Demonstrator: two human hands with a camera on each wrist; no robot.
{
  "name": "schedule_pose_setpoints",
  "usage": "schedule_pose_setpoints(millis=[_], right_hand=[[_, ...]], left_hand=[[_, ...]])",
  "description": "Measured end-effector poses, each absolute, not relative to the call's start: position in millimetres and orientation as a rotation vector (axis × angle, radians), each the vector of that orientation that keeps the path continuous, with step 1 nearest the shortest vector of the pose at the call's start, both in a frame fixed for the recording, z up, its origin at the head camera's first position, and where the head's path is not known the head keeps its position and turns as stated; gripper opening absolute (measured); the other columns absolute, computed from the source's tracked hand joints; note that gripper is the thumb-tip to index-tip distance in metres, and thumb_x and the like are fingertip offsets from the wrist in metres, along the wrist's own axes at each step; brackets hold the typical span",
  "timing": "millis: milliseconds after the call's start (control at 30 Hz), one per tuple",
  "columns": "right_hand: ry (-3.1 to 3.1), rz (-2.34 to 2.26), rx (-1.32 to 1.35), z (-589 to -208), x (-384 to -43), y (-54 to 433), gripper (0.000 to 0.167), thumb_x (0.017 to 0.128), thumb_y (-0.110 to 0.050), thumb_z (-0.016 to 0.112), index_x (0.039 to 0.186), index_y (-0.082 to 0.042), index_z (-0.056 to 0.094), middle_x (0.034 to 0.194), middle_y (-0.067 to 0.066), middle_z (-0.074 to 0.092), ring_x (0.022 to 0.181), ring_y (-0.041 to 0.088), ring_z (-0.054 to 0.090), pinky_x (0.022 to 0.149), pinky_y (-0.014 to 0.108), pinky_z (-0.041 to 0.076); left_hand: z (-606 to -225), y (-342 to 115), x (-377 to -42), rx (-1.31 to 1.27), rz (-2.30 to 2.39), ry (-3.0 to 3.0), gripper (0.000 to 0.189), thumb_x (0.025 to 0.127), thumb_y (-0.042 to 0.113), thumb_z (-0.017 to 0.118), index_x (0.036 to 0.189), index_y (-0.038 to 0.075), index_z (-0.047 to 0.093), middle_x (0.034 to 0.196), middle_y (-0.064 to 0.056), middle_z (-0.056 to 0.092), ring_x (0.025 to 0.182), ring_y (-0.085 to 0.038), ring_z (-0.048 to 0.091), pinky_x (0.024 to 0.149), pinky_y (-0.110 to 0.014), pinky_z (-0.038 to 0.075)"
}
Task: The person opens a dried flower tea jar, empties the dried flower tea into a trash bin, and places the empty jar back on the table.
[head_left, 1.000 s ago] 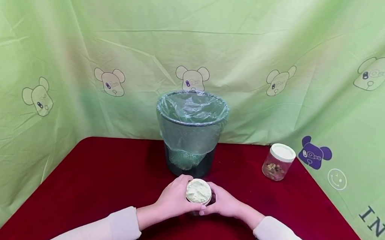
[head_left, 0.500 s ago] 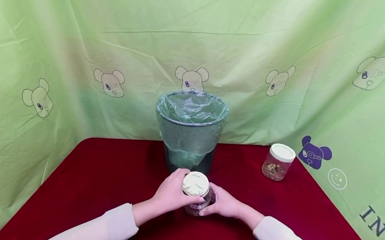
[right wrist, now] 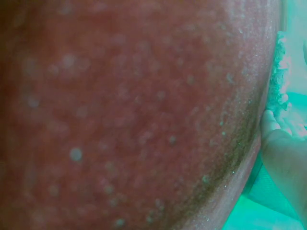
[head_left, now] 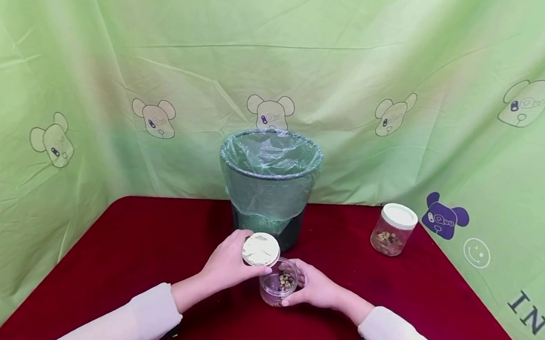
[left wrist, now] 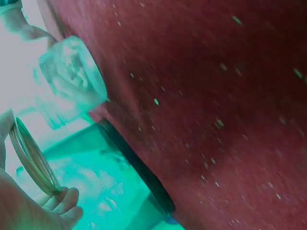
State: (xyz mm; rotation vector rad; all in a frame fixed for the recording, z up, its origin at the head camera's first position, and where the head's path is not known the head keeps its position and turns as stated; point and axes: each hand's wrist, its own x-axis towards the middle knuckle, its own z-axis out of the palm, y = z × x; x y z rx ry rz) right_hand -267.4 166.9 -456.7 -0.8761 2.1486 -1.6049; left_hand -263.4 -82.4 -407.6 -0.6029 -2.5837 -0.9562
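Left hand (head_left: 229, 260) has the white lid (head_left: 260, 249) pinched at its edge, just off the jar to the far left. Right hand (head_left: 316, 285) is wrapped on the right side of the clear jar (head_left: 270, 292), mouth open, small dried pieces (head_left: 286, 281) inside. Jar's near center, in front of the lined bin (head_left: 270, 196). Capped second jar (head_left: 392, 233) sits far right, untouched.

Risks as I read them: lid or left thumb clips the jar's rim and tips it, pieces spill on the red cloth (head_left: 161, 236). Smooth wall could slip if the right grip loosens. Lid's on an edge pinch, so a bump could drop it. My right wrist feed is mostly cloth; can't confirm the jar's base is fully seated.
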Motion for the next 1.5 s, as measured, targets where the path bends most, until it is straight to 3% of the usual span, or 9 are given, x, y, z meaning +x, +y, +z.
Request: schedule_pose_setpoints(millis=[833,1167,1500], right_hand=[[2.141,-1.621,-0.859,-455.7,-265.9,165.7,0.071,0.076,-0.003,0.082,0.132,0.01,0.041,0.133,0.025,0.051,0.125,0.037,0.048,0.101,0.03,0.041],[2.153,-1.61,-0.846,-454.4,-265.3,166.0,0.071,0.076,-0.004,0.082,0.133,0.009,0.041,0.134,0.025,0.05,0.126,0.036,0.047,0.101,0.031,0.04],[2.15,-1.61,-0.832,-453.8,-264.9,165.9,0.072,0.076,-0.004,0.081,0.133,0.009,0.04,0.135,0.024,0.05,0.126,0.036,0.047,0.102,0.034,0.04]], left_hand=[[-414.3,-116.5,-279.8,-0.399,-1.085,-2.698,0.086,0.058,0.035,0.092,0.126,-0.001,0.053,0.117,-0.009,0.058,0.103,-0.025,0.057,0.087,-0.042,0.047],[-421.7,-125.1,-283.9,-0.434,-1.017,-2.777,0.081,0.057,0.027,0.091,0.122,-0.004,0.054,0.11,-0.011,0.058,0.096,-0.027,0.057,0.083,-0.042,0.048],[-426.2,-130.4,-290.1,-0.413,-0.965,-2.863,0.08,0.056,0.032,0.091,0.117,-0.004,0.055,0.102,-0.009,0.059,0.09,-0.024,0.057,0.079,-0.041,0.048]])
